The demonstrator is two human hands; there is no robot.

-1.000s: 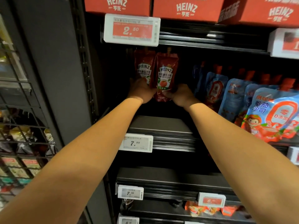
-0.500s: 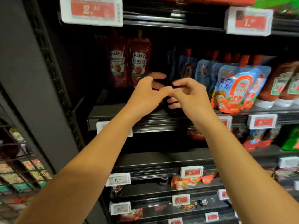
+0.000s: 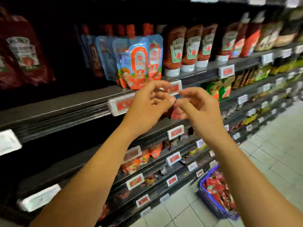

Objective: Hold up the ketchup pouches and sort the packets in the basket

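Head view shows both hands raised mid-frame in front of a dark store shelf (image 3: 65,105); the left hand (image 3: 147,104) has its fingers loosely curled with nothing visibly in them, and the right hand (image 3: 199,107) likewise hangs with slack, bent fingers, empty as far as the blur allows; their fingertips nearly meet just below a red price tag (image 3: 173,88) on the shelf edge. Nearest to the hands, just above them at centre frame, stand blue pouches (image 3: 139,63) leaning forward at the shelf lip; to the right of these stand ketchup bottles (image 3: 188,48) cap-down in a row; red pouches (image 3: 23,51) sit at upper left; a blue basket (image 3: 211,200) of red packets rests on the tiled floor at lower right. Risks, as I judge them: the front blue pouch already tilts over the edge, so a knuckle brushing it could tip it off; a careless reach might knock the price tag loose from its rail; the picture is smeared, so a hand could misjudge the gap and topple the neighbouring bottles.
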